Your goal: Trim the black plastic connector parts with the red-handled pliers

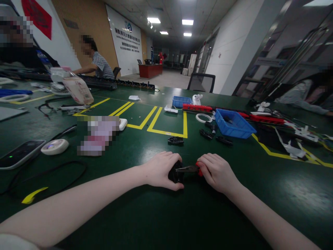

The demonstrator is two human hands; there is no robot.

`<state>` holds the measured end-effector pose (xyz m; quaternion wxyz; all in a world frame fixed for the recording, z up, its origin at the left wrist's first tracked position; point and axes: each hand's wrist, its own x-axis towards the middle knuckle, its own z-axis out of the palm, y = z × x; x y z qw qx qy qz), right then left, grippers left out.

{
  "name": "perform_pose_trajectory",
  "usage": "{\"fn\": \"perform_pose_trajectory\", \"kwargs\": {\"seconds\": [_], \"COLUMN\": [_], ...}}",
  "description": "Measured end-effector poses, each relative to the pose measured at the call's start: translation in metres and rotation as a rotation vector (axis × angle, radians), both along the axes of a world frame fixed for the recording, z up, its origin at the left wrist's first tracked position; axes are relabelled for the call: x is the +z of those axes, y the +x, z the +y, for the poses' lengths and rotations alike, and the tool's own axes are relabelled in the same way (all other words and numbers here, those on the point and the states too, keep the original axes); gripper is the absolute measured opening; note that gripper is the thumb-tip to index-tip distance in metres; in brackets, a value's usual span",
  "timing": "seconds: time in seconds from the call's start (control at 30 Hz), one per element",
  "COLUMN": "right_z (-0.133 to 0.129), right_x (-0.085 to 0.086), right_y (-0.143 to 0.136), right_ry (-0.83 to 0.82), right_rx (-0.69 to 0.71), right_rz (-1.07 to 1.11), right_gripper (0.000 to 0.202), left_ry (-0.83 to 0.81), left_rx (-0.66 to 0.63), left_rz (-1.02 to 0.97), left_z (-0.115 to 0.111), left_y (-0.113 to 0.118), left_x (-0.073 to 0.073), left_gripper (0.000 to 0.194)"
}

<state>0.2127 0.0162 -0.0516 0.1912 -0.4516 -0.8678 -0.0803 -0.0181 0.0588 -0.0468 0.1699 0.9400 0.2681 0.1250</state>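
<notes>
My left hand (163, 171) is closed around a small black part (176, 172), thumb at its near side and fingers over its far side. Red-handled pliers (189, 168) are gripped in my right hand (218, 172), and their metal jaws point left, reaching the black part. Whether the jaws are closed on anything is too small to tell. Just beyond my hands lies another black part (175, 140) on the green table (125, 218). More black pieces (206, 134) lie to the right of it, near a blue bin (234, 124).
A smaller blue bin (181, 101), a white ring (204, 118) and a long red strip (197, 107) sit farther back. On the left are a pouch (78, 89), black cables (75, 180) and a round white device (54, 147). People sit at the left and right edges.
</notes>
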Motion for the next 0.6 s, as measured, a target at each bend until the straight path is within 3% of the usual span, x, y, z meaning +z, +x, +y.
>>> {"fn": "perform_pose_trajectory", "kwargs": {"seconds": [0.6], "right_z": [0.0016], "right_x": [-0.0043], "right_y": [-0.0034], "right_ry": [0.071], "right_rx": [0.042], "right_rz": [0.022], "right_gripper": [0.033], "left_ry": [0.08], "left_rx": [-0.018], "left_rz": [-0.03], "left_z": [0.0039], "left_y": [0.0011], "left_x": [-0.0064], "left_gripper": [0.061]}}
